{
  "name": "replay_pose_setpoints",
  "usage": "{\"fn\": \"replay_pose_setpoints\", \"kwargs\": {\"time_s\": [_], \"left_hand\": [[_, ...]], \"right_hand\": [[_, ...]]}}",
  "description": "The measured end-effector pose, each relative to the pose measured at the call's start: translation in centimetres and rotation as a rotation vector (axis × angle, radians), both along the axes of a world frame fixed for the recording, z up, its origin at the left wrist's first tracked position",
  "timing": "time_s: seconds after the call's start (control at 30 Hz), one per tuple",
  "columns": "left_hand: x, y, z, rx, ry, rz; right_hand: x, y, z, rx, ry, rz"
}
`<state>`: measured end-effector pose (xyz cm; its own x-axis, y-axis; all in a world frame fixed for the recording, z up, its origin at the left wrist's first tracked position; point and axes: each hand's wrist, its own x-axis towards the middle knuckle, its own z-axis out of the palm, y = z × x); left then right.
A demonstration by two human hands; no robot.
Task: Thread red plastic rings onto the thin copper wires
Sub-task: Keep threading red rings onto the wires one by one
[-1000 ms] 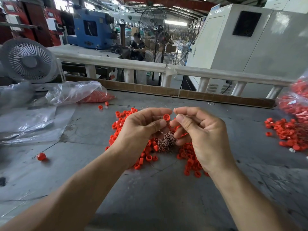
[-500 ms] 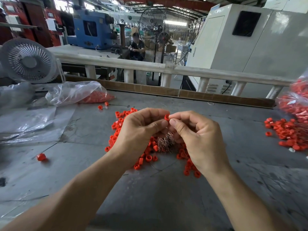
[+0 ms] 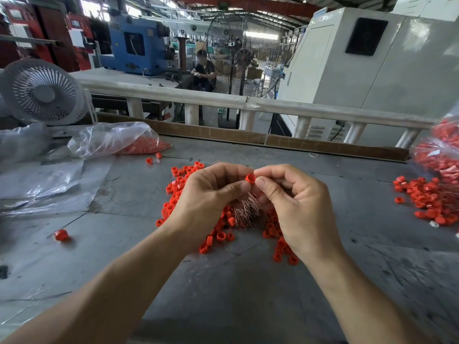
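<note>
the grey table (image 3: 248, 294) carries a wide heap of loose red rings (image 3: 218, 234) under both hands, and a second pile (image 3: 427, 199) lies well apart at the right edge. the left hand (image 3: 208, 199) grips a bundle of thin copper wires (image 3: 244, 211), with the fingers curled around it; the wire ends stick out below the palm like a brush. the right hand (image 3: 298, 207) pinches one red ring (image 3: 250, 178) between thumb and first finger, and the left thumb tip touches the same ring. i cannot see if a wire is inside the hole. the risks, as i judge them: the bundle can loosen and scatter if the left grip relaxes; the thin wire can bend or miss the hole; the small ring can slip and get lost in the heap.
</note>
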<state>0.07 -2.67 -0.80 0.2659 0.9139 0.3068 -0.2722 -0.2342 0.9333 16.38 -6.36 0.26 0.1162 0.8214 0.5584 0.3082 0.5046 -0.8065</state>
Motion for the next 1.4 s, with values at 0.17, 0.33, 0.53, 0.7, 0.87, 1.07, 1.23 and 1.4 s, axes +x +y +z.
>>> {"fn": "replay_pose_setpoints", "kwargs": {"time_s": [0.17, 0.33, 0.53, 0.7, 0.87, 1.07, 1.23, 1.4], "left_hand": [[-0.12, 0.09, 0.04, 0.051, -0.026, 0.01], [-0.16, 0.23, -0.07, 0.061, -0.029, 0.021], [-0.07, 0.18, -0.08, 0.073, -0.012, 0.037], [-0.12, 0.16, -0.1, 0.109, 0.064, 0.086], [-0.38, 0.17, 0.03, 0.111, 0.078, 0.106], [-0.49, 0.2, 0.06, 0.092, 0.061, 0.068], [-0.57, 0.38, -0.1, 0.049, 0.035, 0.04], [-0.64, 0.39, -0.09, 0.042, 0.035, 0.031]], "right_hand": [[-0.1, -0.08, 0.13, -0.015, 0.009, 0.01], [-0.21, -0.22, 0.23, -0.014, -0.047, -0.019], [-0.24, -0.34, 0.35, -0.021, -0.079, -0.062], [-0.14, -0.32, 0.29, -0.036, -0.096, -0.08], [0.17, -0.19, 0.24, -0.029, -0.121, -0.105], [0.14, -0.21, 0.19, -0.016, -0.125, -0.109], [0.16, -0.34, 0.34, -0.011, -0.128, -0.101], [0.11, -0.39, 0.46, -0.015, -0.111, -0.089]]}}
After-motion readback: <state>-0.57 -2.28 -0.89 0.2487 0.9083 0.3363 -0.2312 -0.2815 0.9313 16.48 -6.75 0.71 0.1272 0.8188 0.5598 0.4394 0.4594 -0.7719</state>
